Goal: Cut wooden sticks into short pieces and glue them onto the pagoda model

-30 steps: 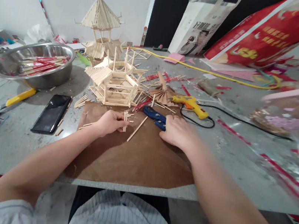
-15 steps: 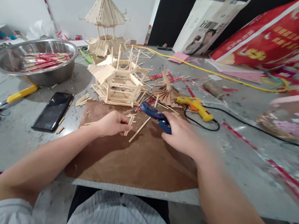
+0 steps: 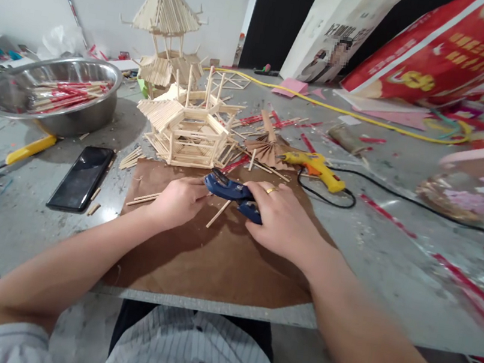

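My right hand (image 3: 279, 217) is wrapped round a blue hand cutter (image 3: 228, 188), whose head points left. My left hand (image 3: 181, 201) is closed, its fingertips right at the cutter's head. The short wooden sticks in its pinch are now mostly hidden by the fingers and the tool. A loose wooden stick (image 3: 217, 214) lies on the brown sheet (image 3: 211, 268), just under the cutter. Beyond both hands stands a six-sided frame (image 3: 196, 138) built of wooden sticks.
A stick-built pagoda (image 3: 167, 9) rises at the back. On the left are a steel bowl (image 3: 97, 114) of red-tipped sticks, a phone (image 3: 81, 179) and a yellow-handled tool (image 3: 31, 150). A yellow glue gun (image 3: 323, 172) with a black cord lies at right.
My right hand has brought the blue cutter left to my left hand's fingertips. The sticks in my left hand, plain to see before, are now mostly covered.
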The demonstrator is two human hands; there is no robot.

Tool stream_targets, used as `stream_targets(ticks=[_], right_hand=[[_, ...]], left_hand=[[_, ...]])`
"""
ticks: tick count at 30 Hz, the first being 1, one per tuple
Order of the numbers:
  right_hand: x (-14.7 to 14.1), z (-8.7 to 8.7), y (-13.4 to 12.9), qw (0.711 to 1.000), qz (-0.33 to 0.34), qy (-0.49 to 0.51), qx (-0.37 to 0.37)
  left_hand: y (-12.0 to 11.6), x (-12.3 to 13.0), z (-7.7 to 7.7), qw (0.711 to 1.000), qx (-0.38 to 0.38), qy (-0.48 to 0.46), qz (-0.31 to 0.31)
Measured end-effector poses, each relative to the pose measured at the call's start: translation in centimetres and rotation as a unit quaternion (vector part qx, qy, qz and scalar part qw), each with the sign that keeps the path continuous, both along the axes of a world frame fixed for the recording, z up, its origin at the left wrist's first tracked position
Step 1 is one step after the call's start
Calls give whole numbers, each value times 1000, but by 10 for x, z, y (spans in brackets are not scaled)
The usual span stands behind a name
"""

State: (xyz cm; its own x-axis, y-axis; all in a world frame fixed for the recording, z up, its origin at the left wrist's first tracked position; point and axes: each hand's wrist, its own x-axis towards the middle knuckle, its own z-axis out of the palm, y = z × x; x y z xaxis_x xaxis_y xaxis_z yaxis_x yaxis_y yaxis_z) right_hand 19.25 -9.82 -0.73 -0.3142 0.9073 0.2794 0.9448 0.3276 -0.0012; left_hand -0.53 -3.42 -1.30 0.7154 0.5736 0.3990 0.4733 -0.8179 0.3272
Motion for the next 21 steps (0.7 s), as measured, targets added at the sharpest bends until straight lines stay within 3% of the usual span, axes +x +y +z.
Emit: stream_targets(ticks=[6, 11, 13, 16, 18, 19, 21], right_hand=[[-3, -1, -1, 1000, 12, 25, 10], [2, -3, 1, 980, -6, 198, -28], [7, -2, 2, 938, -7, 341, -55], [12, 1, 4, 812, 33, 568, -127], [14, 4, 5, 736, 75, 649, -178], [14, 4, 6, 718, 87, 661, -201], [12, 4, 7, 721, 86, 648, -231]], left_hand=[[2, -2, -5, 999, 47, -10, 24], [4, -2, 0, 997, -57, -49, -4], [4, -2, 3, 989, -127, -70, -27], [2, -1, 6, 963, -249, -86, -57], [0, 0, 6, 936, -332, -96, -71], [-1, 1, 6, 919, -371, -105, -77], [-3, 2, 7, 885, -442, -120, -81]])
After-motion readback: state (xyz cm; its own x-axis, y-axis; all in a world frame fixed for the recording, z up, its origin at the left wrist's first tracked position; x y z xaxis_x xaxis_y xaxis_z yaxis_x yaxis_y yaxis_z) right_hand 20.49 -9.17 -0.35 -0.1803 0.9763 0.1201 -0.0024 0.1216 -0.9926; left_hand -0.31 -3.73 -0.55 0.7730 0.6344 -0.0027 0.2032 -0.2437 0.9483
